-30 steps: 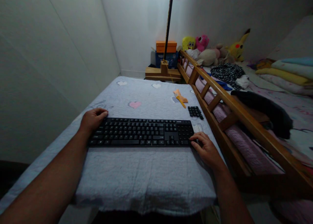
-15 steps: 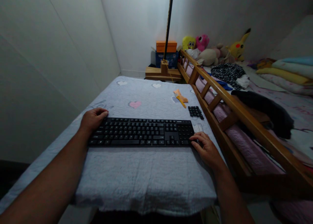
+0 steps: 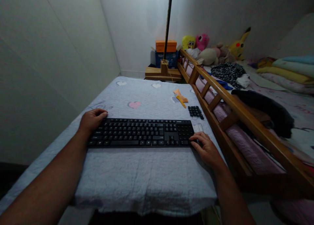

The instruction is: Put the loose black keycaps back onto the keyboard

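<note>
A black full-size computer keyboard [image 3: 137, 133] lies flat on the cloth-covered table. Its number pad [image 3: 185, 132] on the right looks bare of keycaps. My left hand [image 3: 92, 120] is closed over the upper left end of the keyboard, its fingers pressed together. At the lower right corner, my right hand [image 3: 204, 146] has its fingers curled against the keyboard's edge; the thumb and some fingertips are partly hidden. Loose black keycaps [image 3: 195, 112] sit in a small block beyond the keyboard's right end.
A yellow-handled brush [image 3: 181, 101] lies by an orange cloth [image 3: 182, 96] at the far right of the table. The wooden bed rail [image 3: 220, 97] runs close along the right side. Behind the table a black pole [image 3: 167, 25] stands on a wooden base [image 3: 157, 73].
The whole view has shifted very slightly. Both hands and the keyboard hold the same places relative to each other.
</note>
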The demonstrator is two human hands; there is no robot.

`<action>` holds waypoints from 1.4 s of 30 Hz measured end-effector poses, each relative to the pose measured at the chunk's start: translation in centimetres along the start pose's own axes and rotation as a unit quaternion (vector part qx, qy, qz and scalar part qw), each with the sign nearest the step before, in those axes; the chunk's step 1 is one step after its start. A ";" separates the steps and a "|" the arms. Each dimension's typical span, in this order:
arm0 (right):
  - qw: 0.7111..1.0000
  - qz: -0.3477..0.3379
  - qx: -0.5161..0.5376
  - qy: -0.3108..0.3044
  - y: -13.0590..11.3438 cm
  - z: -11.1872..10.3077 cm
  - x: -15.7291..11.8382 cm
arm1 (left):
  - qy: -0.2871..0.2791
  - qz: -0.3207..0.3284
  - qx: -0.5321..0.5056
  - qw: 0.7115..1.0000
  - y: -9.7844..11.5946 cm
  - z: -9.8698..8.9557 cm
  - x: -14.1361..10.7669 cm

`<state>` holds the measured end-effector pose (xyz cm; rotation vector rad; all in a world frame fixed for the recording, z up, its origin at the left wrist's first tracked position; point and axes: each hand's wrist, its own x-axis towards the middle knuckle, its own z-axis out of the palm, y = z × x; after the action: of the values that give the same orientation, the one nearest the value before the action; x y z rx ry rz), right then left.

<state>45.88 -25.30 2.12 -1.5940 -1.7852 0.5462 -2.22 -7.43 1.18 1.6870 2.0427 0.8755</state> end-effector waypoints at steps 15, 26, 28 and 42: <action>1.000 0.003 0.001 0.006 0.0 0.1 0.0 | 0.007 -0.004 -0.010 1.000 0.5 -0.2 -0.3; 1.000 0.008 0.006 0.009 -0.2 0.0 0.1 | 0.006 -0.008 -0.001 1.000 0.8 -0.2 -0.4; 1.000 0.007 0.000 0.006 -0.2 0.0 0.1 | 0.007 -0.006 0.000 1.000 0.7 -0.2 -0.3; 0.999 -0.002 -0.026 0.019 -0.1 0.6 0.1 | 0.004 0.002 0.005 1.000 0.7 -0.3 -0.4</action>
<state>45.38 -25.12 1.84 -1.6245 -1.7872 0.4666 -1.74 -7.84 1.81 1.6966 2.0522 0.8753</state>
